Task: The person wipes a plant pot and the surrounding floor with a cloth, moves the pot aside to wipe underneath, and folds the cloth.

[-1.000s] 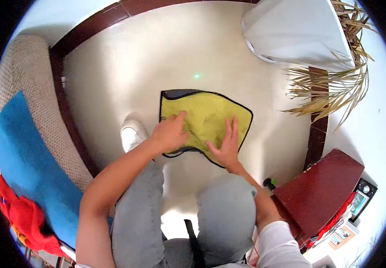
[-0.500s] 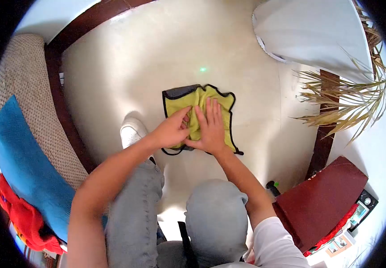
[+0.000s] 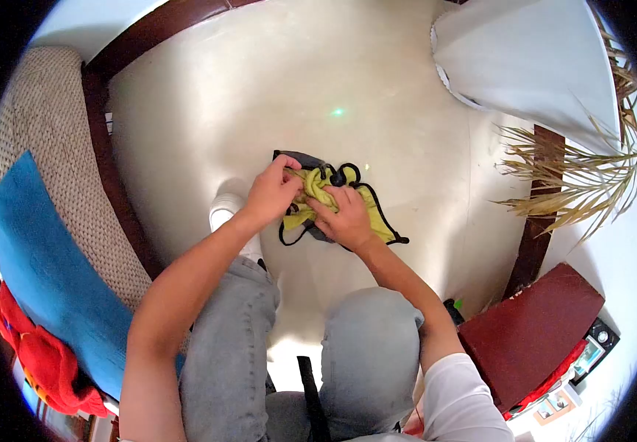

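Observation:
A yellow-green cloth piece (image 3: 381, 217) with black edging, a cord and some grey fabric lies bunched on the floor in front of me. My left hand (image 3: 273, 193) has its fingers curled on the cloth's left side, near the grey part. From the right, my right hand (image 3: 344, 217) grips the gathered folds at the middle, its fingers bent into them. Several folds between both hands are scrunched together. A flatter corner stretches out to the right, and a black loop hangs at the lower left. My fingers hide part of the cloth.
Pale floor (image 3: 223, 96) surrounds the cloth. My white shoe (image 3: 223, 210) is close by on the left. A woven seat (image 3: 46, 125) with a blue cushion (image 3: 53, 272) stands left. At right are a white-draped piece (image 3: 532, 51), dry leaves (image 3: 554, 177) and a dark red box (image 3: 532, 331).
The cloth was spread fairly flat with my right palm on it; now its middle is gathered into folds. My left hand moved up and left, and the right hand's fingers have bent in.

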Tool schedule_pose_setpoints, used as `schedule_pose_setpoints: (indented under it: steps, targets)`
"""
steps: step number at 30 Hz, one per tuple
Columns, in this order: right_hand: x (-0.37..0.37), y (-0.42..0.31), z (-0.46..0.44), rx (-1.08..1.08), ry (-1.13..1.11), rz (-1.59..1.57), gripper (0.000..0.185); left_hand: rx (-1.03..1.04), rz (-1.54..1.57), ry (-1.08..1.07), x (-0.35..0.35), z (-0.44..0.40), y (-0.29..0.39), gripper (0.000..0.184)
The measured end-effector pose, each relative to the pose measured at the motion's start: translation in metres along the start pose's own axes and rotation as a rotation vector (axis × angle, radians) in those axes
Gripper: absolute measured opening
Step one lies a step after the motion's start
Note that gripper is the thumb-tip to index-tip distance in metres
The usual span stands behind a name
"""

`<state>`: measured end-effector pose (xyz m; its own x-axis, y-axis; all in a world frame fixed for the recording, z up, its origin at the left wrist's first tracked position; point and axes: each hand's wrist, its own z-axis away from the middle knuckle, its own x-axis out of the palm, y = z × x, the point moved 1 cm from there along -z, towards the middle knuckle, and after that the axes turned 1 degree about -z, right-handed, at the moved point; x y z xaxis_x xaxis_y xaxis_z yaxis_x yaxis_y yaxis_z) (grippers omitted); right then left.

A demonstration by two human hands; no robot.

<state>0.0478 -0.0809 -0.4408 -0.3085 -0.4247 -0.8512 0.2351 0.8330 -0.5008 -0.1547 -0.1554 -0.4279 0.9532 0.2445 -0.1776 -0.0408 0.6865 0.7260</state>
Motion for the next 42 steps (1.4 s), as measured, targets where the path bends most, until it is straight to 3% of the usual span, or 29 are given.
schedule_pose_setpoints:
  steps: [6, 9, 11, 19, 23, 27, 30, 33, 37, 39, 42]
  targets:
    - [0.001, 0.003, -0.007, -0.042, 0.069, 0.053, 0.044, 0.001, 0.102, 0.004, -0.003, -0.001, -0.006, 0.026]
    - [-0.001, 0.006, -0.005, 0.005, -0.039, 0.071, 0.046, -0.001, 0.139, -0.033, 0.0, 0.001, -0.008, 0.025]
    - [-0.002, 0.007, -0.007, 0.008, 0.003, 0.047, 0.048, 0.0, 0.104, -0.083, -0.001, 0.005, -0.006, 0.023]
    - [-0.008, 0.007, -0.02, 0.004, 0.074, -0.015, 0.045, -0.194, 0.123, -0.153, 0.013, 0.025, -0.012, 0.043]
    - [-0.005, 0.011, -0.012, 0.093, 0.071, -0.129, 0.066, -0.23, -0.011, -0.149, 0.027, 0.022, -0.002, 0.054]
    - [-0.021, -0.003, 0.002, 0.115, 0.04, -0.039, 0.078, 0.131, -0.305, 0.003, 0.014, 0.037, 0.009, 0.052]
    - [-0.047, -0.02, 0.023, 0.24, 0.099, 0.072, 0.084, -0.073, -0.288, -0.155, 0.004, 0.037, 0.024, 0.048]
    - [-0.048, -0.027, 0.035, 0.823, 0.011, -0.435, 0.094, -0.093, -0.348, -0.205, 0.004, 0.034, 0.036, 0.057]
    - [-0.051, -0.021, 0.018, 0.952, -0.115, -0.617, 0.1, -0.131, -0.313, -0.227, 0.016, 0.018, 0.024, 0.061]
    - [-0.033, -0.009, 0.019, 0.827, -0.121, -0.702, 0.099, -0.153, -0.153, -0.247, 0.023, 0.002, -0.001, 0.06]
    - [-0.043, -0.008, -0.007, 0.728, -0.214, -0.813, 0.098, -0.343, 0.063, -0.39, 0.018, 0.008, 0.028, 0.06]
